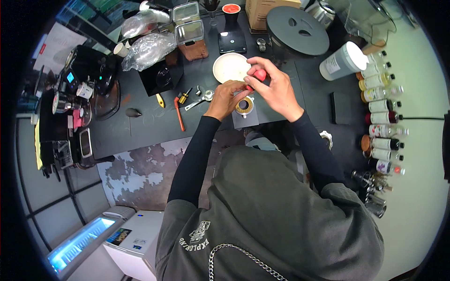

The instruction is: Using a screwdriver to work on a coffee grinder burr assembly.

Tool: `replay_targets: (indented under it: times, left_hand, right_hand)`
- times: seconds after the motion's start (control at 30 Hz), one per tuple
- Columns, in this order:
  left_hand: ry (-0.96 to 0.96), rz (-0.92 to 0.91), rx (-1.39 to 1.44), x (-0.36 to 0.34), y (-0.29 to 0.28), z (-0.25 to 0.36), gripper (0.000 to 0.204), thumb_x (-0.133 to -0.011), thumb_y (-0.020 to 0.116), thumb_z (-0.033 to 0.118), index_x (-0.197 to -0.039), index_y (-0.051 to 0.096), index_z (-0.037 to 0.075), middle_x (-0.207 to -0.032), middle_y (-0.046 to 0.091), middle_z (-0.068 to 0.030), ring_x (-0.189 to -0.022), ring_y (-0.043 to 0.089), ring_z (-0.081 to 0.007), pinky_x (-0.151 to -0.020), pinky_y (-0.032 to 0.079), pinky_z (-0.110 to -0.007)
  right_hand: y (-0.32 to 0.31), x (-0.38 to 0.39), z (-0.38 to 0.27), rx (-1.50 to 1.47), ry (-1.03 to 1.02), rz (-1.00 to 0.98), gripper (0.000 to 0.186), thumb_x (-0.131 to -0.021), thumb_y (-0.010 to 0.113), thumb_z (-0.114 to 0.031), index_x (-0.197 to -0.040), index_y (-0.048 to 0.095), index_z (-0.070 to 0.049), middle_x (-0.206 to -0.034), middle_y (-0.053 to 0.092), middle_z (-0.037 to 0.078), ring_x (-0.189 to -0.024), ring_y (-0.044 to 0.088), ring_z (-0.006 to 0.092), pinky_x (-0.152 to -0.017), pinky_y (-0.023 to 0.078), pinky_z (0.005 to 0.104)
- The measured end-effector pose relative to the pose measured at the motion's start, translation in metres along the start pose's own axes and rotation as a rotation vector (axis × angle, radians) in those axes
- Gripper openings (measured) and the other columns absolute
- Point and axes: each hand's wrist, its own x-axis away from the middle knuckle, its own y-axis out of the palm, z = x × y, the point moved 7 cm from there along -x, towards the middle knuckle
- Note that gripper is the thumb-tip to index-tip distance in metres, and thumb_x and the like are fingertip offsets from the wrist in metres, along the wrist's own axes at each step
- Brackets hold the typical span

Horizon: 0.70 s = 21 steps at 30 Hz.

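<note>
My right hand (274, 91) is closed on a small red object (260, 75), its exact kind unclear. My left hand (227, 98) is closed at the lower end of that object, with the fingertips partly hidden. Just below my hands a round brass-coloured ring with a dark middle (243, 106) rests on a grey mat (245, 121). Behind them sits a cream shallow bowl (227, 68). To the left lie a silver spoon-like tool (199, 101), an orange-handled tool (179, 117), a small yellow-and-black tool (185, 96) and a yellow brush (160, 99).
A black scale (232, 42), clear containers (190, 35) and a dark lidded bin (295, 30) line the back. Machines (84, 70) crowd the left. A white tub (340, 63) and several bottles (377, 117) are at the right. A white freezer (133, 239) stands low left.
</note>
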Motion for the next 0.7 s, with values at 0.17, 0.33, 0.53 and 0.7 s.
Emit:
replay_targets:
  times: [0.17, 0.33, 0.53, 0.7]
  left_hand:
    - [-0.079, -0.072, 0.121, -0.001, 0.009, -0.004, 0.025, -0.091, 0.079, 0.016, -0.110, 0.073, 0.001, -0.096, 0.077, -0.0122, -0.085, 0.075, -0.0270, -0.077, 0.058, -0.037]
    - [-0.127, -0.027, 0.068, -0.002, 0.002, -0.009, 0.024, -0.090, 0.080, 0.020, -0.104, 0.074, 0.001, -0.089, 0.076, -0.0123, -0.079, 0.074, -0.0255, -0.073, 0.056, -0.036]
    - [-0.137, -0.085, -0.125, 0.001, 0.003, -0.015, 0.025, -0.091, 0.080, 0.020, -0.106, 0.074, 0.002, -0.092, 0.077, -0.0145, -0.081, 0.076, -0.0238, -0.074, 0.057, -0.035]
    - [-0.173, -0.154, 0.043, 0.006, 0.003, -0.022, 0.029, -0.092, 0.079, 0.018, -0.115, 0.074, 0.001, -0.098, 0.079, -0.0161, -0.088, 0.076, -0.0177, -0.078, 0.058, -0.034]
  right_hand:
    - [0.006, 0.001, 0.014, -0.107, -0.005, 0.060, 0.036, -0.093, 0.077, -0.020, -0.125, 0.065, -0.007, -0.111, 0.074, 0.007, -0.105, 0.072, 0.0187, -0.092, 0.057, 0.0344]
    - [0.008, 0.001, 0.006, 0.048, -0.061, 0.032, 0.035, -0.092, 0.079, -0.021, -0.121, 0.069, -0.005, -0.119, 0.071, 0.009, -0.110, 0.071, 0.0204, -0.096, 0.056, 0.0342]
    - [0.011, 0.001, 0.011, -0.034, -0.005, -0.027, 0.034, -0.094, 0.077, -0.021, -0.123, 0.068, -0.005, -0.118, 0.073, 0.008, -0.109, 0.071, 0.0178, -0.099, 0.056, 0.0341]
    - [0.013, -0.001, 0.007, -0.070, -0.008, -0.111, 0.032, -0.096, 0.074, -0.017, -0.124, 0.067, -0.004, -0.119, 0.074, 0.008, -0.109, 0.071, 0.0164, -0.100, 0.056, 0.0344]
